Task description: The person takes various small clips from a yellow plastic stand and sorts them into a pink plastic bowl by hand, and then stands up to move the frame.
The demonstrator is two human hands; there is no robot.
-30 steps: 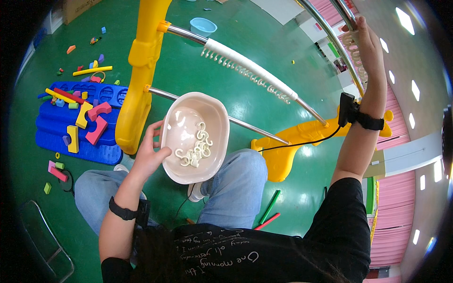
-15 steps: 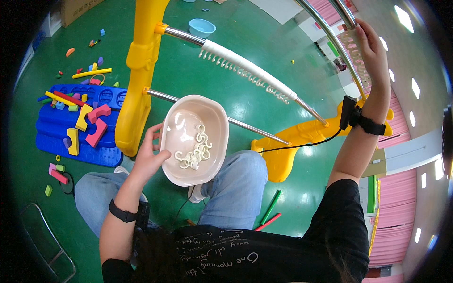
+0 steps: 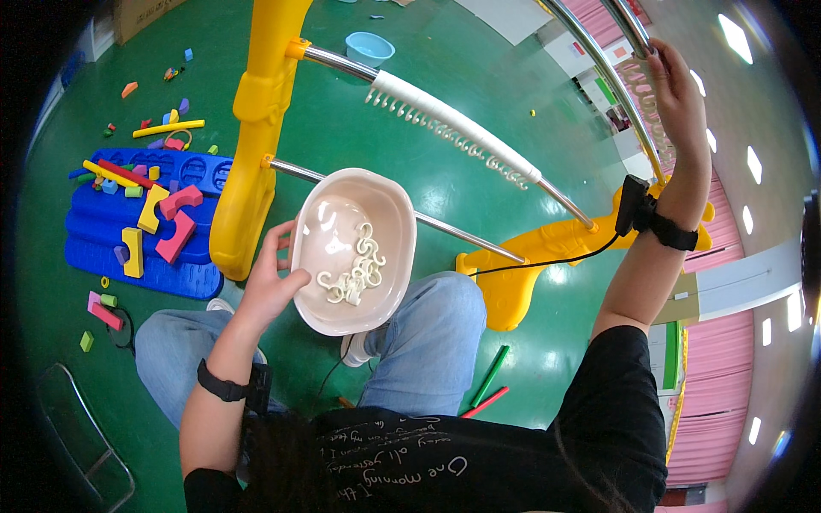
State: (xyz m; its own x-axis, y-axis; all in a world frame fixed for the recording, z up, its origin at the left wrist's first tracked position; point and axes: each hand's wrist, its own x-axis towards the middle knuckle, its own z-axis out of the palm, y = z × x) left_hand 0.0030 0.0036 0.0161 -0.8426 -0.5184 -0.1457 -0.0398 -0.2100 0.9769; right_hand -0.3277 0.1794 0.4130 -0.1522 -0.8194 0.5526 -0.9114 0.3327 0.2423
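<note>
My left hand point(image 3: 275, 272) grips the left side of a cream plastic basin point(image 3: 397, 295), thumb over its rim. Inside, at the basin's right side, lies a small heap of white plastic hooks point(image 3: 355, 278). Up at the top right, my right hand point(image 3: 677, 92) is closed against the upper metal bar point(image 3: 629, 27); its fingertips are partly hidden, so what they pinch does not show. A row of clear-looking white hooks point(image 3: 641, 90) hangs from that bar beside the hand. Across the middle, a lower bar carries a white sleeve point(image 3: 457, 128) with many hooks hanging beneath it.
Yellow plastic posts point(image 3: 261, 111) hold the metal bars, with another yellow support point(image 3: 505, 282) at right. Foam blocks lie on a blue plastic piece point(image 3: 128, 248) at left. A light-blue basin point(image 3: 369, 50) stands beyond. Green point(image 3: 490, 376) and red sticks lie near my knee.
Both hands keep their places, the left on the basin and the right at the upper bar. The view has shifted very slightly.
</note>
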